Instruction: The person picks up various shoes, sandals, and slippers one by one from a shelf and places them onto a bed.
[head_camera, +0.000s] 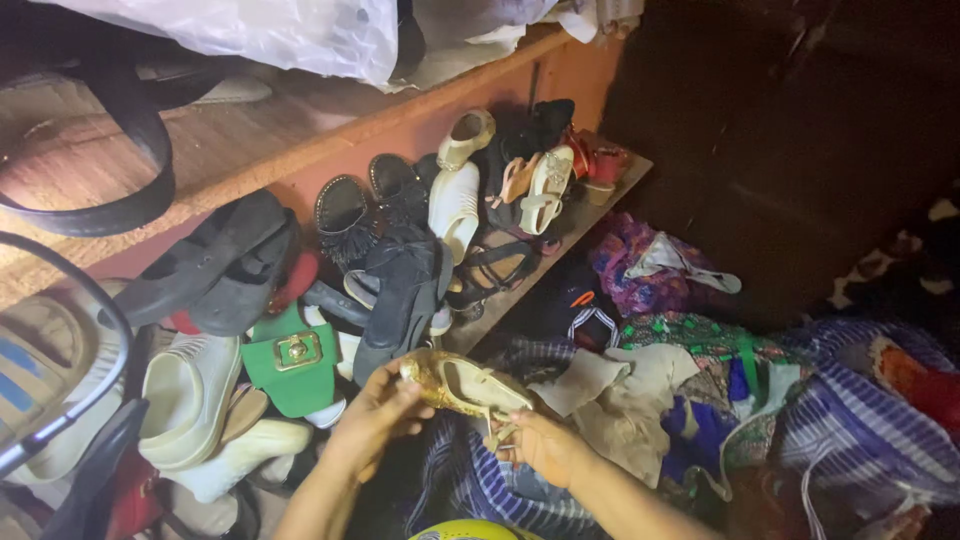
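Note:
Both my hands hold a gold glittery shoe (462, 385) low in the middle of the view. My left hand (378, 412) grips its rounded end on the left. My right hand (540, 445) holds the other end from below, by its straps. Just behind the shoe a low wooden shelf (560, 240) carries a jumble of footwear: a green sandal with a gold buckle (292, 362), black sandals (225, 262), white shoes (452, 205) and cream heeled sandals (540, 190).
A higher wooden shelf (250, 135) bears a black strap (120, 170) and a white plastic sheet (300, 35). Crumpled clothes (700, 390) and a striped cloth (870, 420) cover the floor at right. A dark cabinet (800, 130) stands behind them.

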